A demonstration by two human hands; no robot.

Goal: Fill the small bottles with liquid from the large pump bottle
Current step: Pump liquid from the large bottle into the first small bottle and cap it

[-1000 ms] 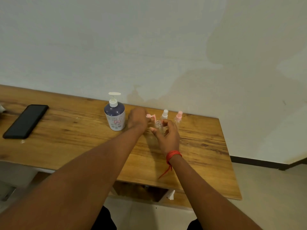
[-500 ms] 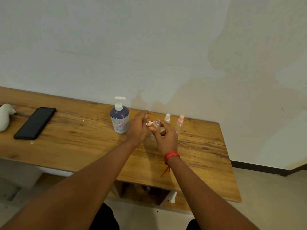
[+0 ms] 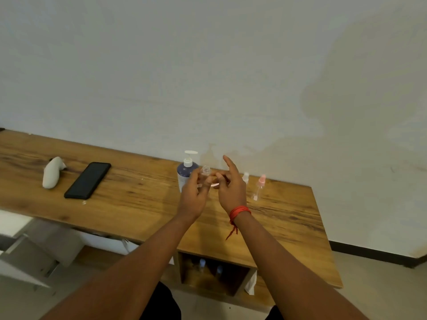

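Over wooden table (image 3: pixel 138 199), left hand (image 3: pixel 193 192) holds small bottle (image 3: pixel 205 171) upright.

Dim, flat indoor light with a greyish cast, source out of view. Faint soft shadows fall beside the forearms on the brown wooden tabletop (image 3: pixel 138 195); the open cubby (image 3: pixel 208 276) under it goes nearly black. Whole frame soft, compression smear. The small clear plastic bottle (image 3: pixel 205 171) in the left hand (image 3: pixel 193 192) is barely readable. The right hand (image 3: pixel 231 188) is blurred at the curled fingers. Wide-angle distortion bends the table edges and the dark skirting strip (image 3: pixel 369 252).
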